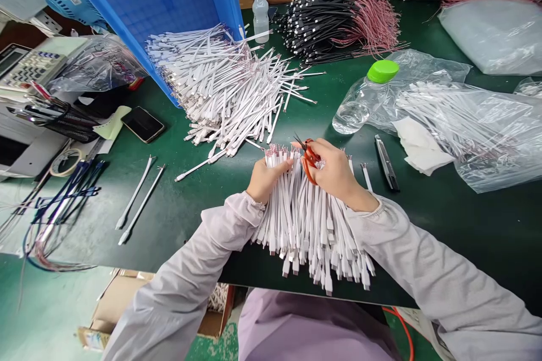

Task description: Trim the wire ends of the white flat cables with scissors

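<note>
On the green counter [182, 203], grips white cables [301, 211] at the near side in the fingers of the left hand [266, 177] and orange scissors [312, 153] in those of the right hand [336, 172], with a white cable heap [228, 90] just ahead and box cutter [386, 163], tissue [421, 146] and bottle [353, 107] rightward.

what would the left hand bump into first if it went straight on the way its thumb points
Beyond the white cables it holds, the left hand would probably meet the orange-handled scissors in the right hand, though depth is hard to judge.
</note>
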{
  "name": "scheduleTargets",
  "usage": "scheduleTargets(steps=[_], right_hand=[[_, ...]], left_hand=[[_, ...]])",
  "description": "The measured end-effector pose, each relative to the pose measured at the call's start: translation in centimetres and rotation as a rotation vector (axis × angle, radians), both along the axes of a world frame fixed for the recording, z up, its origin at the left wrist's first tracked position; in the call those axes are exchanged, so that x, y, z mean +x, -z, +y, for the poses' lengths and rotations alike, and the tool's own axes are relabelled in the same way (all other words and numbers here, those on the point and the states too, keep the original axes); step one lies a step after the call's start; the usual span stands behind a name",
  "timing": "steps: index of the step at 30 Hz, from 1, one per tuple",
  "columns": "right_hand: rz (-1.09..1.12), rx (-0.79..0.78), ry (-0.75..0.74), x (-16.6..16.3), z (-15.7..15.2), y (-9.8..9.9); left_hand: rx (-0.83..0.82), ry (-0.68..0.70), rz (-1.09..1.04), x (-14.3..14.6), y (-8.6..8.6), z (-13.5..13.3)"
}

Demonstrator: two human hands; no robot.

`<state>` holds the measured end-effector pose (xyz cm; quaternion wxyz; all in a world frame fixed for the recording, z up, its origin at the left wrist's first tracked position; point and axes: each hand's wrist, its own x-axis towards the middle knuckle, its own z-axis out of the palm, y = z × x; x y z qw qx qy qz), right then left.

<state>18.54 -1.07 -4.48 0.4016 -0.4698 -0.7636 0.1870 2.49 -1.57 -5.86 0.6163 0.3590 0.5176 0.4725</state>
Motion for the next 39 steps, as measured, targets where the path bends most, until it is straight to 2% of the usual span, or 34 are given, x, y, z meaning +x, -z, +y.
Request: scheduleTargets(steps=[5,9,16,20,26,31,39], right_hand=[[-0.015,0.015,0.088,-0.08,0.02,0.02],[-0.004,0.032,0.091,0.01,-0.05,0.01],[0.047,-0.024,-0.061,0.05,0.07,0.51],[0.061,-0.015,-0.096,-0.02,0.34,0.92],[0.047,0.026,-0.006,-0.02,0.28,0.61],[0.044,0.032,-0.041,-0.17,0.27,0.41],[0.099,-0.007,0.004,0.06,0.28,0.54]], left_hand=[[0.008,0.004,0.014,-0.04,0.22,0.0],[0.029,0.06,0.033,-0.19,0.23,-0.03],[0.023,0.02,0.065,-0.04,-0.15,-0.05],[0.029,0.018,0.047,0.09,-0.14,0.0],[0.02,0.008,0.044,0.16,0.22,0.08],[0.021,0.021,0.033,0.21,0.05,0.05],[0.063,0.034,0.042,0.03,0.64,0.17]])
